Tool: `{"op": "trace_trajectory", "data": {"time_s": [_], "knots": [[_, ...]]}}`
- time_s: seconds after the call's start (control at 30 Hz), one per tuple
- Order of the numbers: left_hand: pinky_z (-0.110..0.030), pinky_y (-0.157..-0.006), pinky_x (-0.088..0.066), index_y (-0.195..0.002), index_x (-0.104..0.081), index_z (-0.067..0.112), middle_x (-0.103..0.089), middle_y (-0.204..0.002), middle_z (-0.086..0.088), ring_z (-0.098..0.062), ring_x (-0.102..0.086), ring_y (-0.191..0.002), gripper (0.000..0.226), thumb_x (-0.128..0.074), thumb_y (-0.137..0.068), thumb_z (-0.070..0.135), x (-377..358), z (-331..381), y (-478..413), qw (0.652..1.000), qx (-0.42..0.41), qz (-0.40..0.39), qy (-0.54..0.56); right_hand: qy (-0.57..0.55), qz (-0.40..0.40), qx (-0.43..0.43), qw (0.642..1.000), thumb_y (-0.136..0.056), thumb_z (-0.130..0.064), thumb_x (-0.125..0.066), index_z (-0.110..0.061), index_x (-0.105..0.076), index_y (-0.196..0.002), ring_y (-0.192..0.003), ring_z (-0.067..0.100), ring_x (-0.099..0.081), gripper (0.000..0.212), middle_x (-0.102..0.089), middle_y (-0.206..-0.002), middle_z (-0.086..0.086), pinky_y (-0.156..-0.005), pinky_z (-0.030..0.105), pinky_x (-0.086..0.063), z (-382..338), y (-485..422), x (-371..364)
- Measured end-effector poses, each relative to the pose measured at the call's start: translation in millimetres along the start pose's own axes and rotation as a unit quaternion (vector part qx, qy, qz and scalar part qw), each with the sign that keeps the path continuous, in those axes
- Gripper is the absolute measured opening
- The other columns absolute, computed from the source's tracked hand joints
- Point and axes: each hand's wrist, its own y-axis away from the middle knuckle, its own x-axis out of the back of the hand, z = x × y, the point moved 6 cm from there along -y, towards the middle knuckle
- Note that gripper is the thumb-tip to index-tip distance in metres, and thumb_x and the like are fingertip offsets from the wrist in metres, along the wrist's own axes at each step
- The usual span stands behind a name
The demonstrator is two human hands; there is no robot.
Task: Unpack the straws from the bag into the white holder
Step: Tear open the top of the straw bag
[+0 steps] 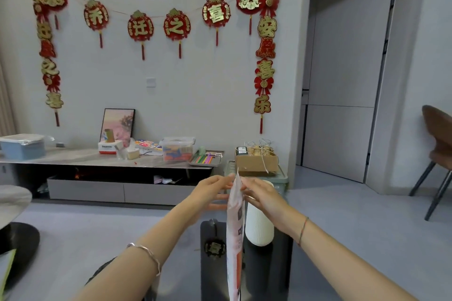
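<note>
A long, flat bag of straws (235, 234) hangs upright in front of me, seen almost edge-on, white with orange print. My left hand (210, 190) and my right hand (263, 197) both pinch its top edge from either side. Just behind the bag, to the right, a white ribbed holder (259, 225) stands upright on a small black table (266, 276). My right hand partly covers the holder's top. The straws inside the bag are not visible.
A small round dark ornament (214, 248) lies on the black table left of the bag. A low TV cabinet (110, 159) with boxes and a tray runs along the far wall. A cardboard box (256, 160) sits on a green bin. A brown chair (437, 149) stands at right.
</note>
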Motion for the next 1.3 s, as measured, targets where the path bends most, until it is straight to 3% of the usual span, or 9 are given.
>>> {"op": "trace_trajectory", "data": {"time_s": [0.07, 0.2, 0.5, 0.6, 0.7, 0.8, 0.93, 1.13, 1.3], "knots": [[-0.026, -0.067, -0.057, -0.101, -0.065, 0.012, -0.072, -0.101, -0.001, -0.017, -0.07, -0.089, 0.041, -0.066, -0.081, 0.047, -6, 0, 4, 1.0, 0.008, -0.017, -0.005, 0.002, -0.014, -0.003, 1.0, -0.094, -0.031, -0.052, -0.001, -0.062, -0.111, -0.111, 0.021, -0.062, 0.036, -0.067, -0.113, 0.014, -0.101, 0.029, -0.046, -2, 7, 3], [-0.03, -0.073, -0.059, -0.109, -0.066, 0.007, -0.072, -0.107, -0.002, -0.017, -0.068, -0.097, 0.059, -0.07, -0.075, 0.055, -15, 2, 9, 0.999, 0.012, -0.021, -0.028, 0.011, -0.031, -0.009, 0.999, -0.09, -0.034, -0.057, -0.014, -0.063, -0.088, -0.097, 0.008, -0.067, 0.021, -0.07, -0.09, -0.006, -0.091, 0.021, -0.051, -5, 16, 5], [-0.033, -0.077, -0.06, -0.11, -0.063, 0.003, -0.072, -0.108, -0.01, -0.015, -0.068, -0.089, 0.054, -0.07, -0.079, 0.046, -15, 4, 14, 0.999, 0.01, -0.009, -0.038, 0.002, -0.056, 0.003, 0.998, -0.094, -0.027, -0.052, 0.003, -0.059, -0.11, -0.103, 0.014, -0.064, 0.035, -0.067, -0.1, 0.003, -0.1, 0.028, -0.047, -5, 19, -2], [-0.031, -0.075, -0.06, -0.112, -0.064, 0.004, -0.073, -0.103, -0.003, -0.014, -0.069, -0.091, 0.056, -0.07, -0.078, 0.048, -10, 1, 12, 1.0, 0.012, -0.003, -0.028, -0.015, -0.056, 0.008, 0.998, -0.095, -0.025, -0.05, -0.007, -0.06, -0.094, -0.097, 0.011, -0.064, 0.021, -0.067, -0.092, -0.001, -0.094, 0.023, -0.05, -4, 17, -7], [-0.031, -0.076, -0.059, -0.104, -0.066, 0.007, -0.072, -0.106, -0.002, -0.015, -0.069, -0.094, 0.052, -0.071, -0.076, 0.05, -6, -6, 9, 1.0, 0.011, -0.001, 0.0, -0.036, -0.039, 0.015, 0.998, -0.096, -0.024, -0.048, -0.013, -0.055, -0.083, -0.099, 0.017, -0.061, 0.018, -0.064, -0.092, 0.005, -0.096, 0.029, -0.047, 2, 13, -10], [-0.03, -0.077, -0.059, -0.106, -0.065, 0.006, -0.071, -0.103, -0.003, -0.014, -0.068, -0.094, 0.054, -0.072, -0.075, 0.05, -4, -10, 8, 1.0, -0.001, 0.007, 0.008, -0.029, -0.022, 0.021, 0.999, -0.097, -0.027, -0.046, -0.011, -0.052, -0.086, -0.105, 0.024, -0.06, 0.02, -0.062, -0.1, 0.013, -0.101, 0.035, -0.044, 7, 7, -13], [-0.03, -0.077, -0.06, -0.093, -0.062, 0.01, -0.063, -0.089, -0.004, -0.014, -0.062, -0.085, 0.042, -0.072, -0.076, 0.047, -1, -9, 6, 0.999, -0.017, 0.039, 0.01, -0.005, -0.014, 0.016, 1.0, -0.097, -0.031, -0.041, -0.011, -0.048, -0.091, -0.094, 0.018, -0.054, 0.022, -0.055, -0.094, 0.011, -0.093, 0.036, -0.043, 10, 0, -17], [-0.039, -0.083, -0.059, -0.081, -0.061, 0.013, -0.062, -0.089, -0.007, -0.017, -0.059, -0.082, 0.036, -0.069, -0.079, 0.048, 5, -10, 5, 0.999, -0.004, 0.05, 0.005, 0.021, -0.006, 0.011, 1.0, -0.096, -0.037, -0.041, -0.019, -0.049, -0.082, -0.078, 0.006, -0.052, 0.024, -0.053, -0.08, -0.003, -0.073, 0.021, -0.041, 17, -9, -20], [-0.041, -0.081, -0.059, -0.066, -0.052, 0.016, -0.056, -0.083, -0.008, -0.019, -0.055, -0.079, 0.04, -0.071, -0.076, 0.05, 9, -7, 5, 0.998, -0.005, 0.061, 0.001, 0.023, -0.027, 0.007, 0.999, -0.094, -0.04, -0.042, -0.021, -0.053, -0.087, -0.089, 0.01, -0.058, 0.024, -0.06, -0.087, -0.001, -0.085, 0.029, -0.045, 24, -16, -25]]}}
